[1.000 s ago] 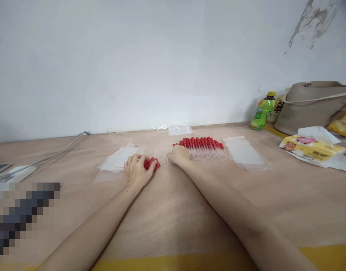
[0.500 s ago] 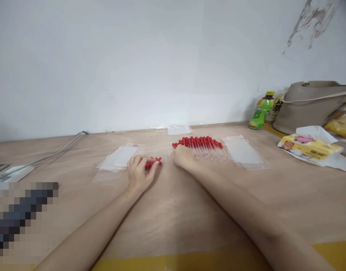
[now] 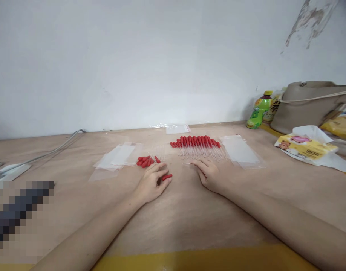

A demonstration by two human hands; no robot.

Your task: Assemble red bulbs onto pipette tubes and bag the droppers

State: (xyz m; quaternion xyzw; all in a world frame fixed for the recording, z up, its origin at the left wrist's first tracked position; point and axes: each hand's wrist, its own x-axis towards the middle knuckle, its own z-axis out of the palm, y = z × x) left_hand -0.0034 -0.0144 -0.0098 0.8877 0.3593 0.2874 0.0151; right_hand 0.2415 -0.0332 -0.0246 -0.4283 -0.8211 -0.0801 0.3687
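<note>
Between the thumb and fingers of my left hand (image 3: 154, 182) is a red rubber bulb (image 3: 167, 176), lying sideways. My right hand (image 3: 208, 175) pinches a thin clear glass tube (image 3: 186, 163), whose free end points left toward the bulb; the two are apart. Just beyond my left hand lies a small heap of loose red bulbs (image 3: 144, 162). Several bare glass tubes (image 3: 159, 150) lie in a row behind it. Beyond my right hand is a row of droppers (image 3: 197, 145), clear tubes with red bulbs on their far ends.
Clear plastic bags with white sheets (image 3: 120, 155) lie on the left, more bags (image 3: 241, 149) on the right, and one small bag (image 3: 177, 129) by the wall. A green bottle (image 3: 259, 111), a grey-beige bag (image 3: 305, 103) and a tissue pack (image 3: 307, 145) stand at right. A cable (image 3: 60, 149) runs at left.
My left hand has moved nearer and right, away from the heap, with one red bulb. My right hand has come back from the row's left end, now holding a glass tube.
</note>
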